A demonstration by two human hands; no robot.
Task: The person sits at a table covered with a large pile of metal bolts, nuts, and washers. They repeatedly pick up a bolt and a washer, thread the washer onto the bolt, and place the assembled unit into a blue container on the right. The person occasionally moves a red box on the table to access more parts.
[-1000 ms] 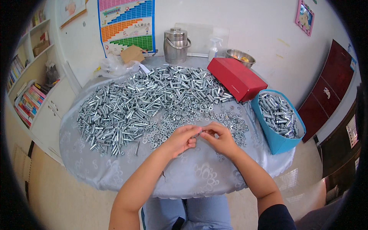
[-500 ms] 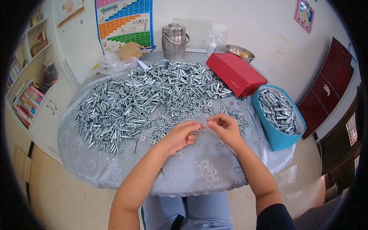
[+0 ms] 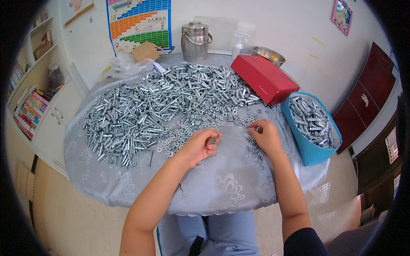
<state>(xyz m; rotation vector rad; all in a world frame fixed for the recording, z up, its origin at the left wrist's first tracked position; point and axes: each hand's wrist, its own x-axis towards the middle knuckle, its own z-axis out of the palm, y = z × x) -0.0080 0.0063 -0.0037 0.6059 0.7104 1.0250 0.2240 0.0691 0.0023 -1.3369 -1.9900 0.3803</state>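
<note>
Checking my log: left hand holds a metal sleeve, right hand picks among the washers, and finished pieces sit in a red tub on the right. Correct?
Not quite. The head view shows the tub is blue; the red thing is a closed box. Left hand with its sleeve and right hand on the washers are right.

The right hand (image 3: 265, 135) moved off the left hand (image 3: 198, 146) (toward washers (image 3: 239, 121)).

A round table (image 3: 230, 187) under a silvery patterned cloth carries a broad heap of metal bolts (image 3: 158, 106) across its left and far parts. Loose washers (image 3: 205, 121) spread toward its middle. A red box (image 3: 264, 79) lies at the far right edge, a steel canister (image 3: 195, 41) at the far edge.
</note>
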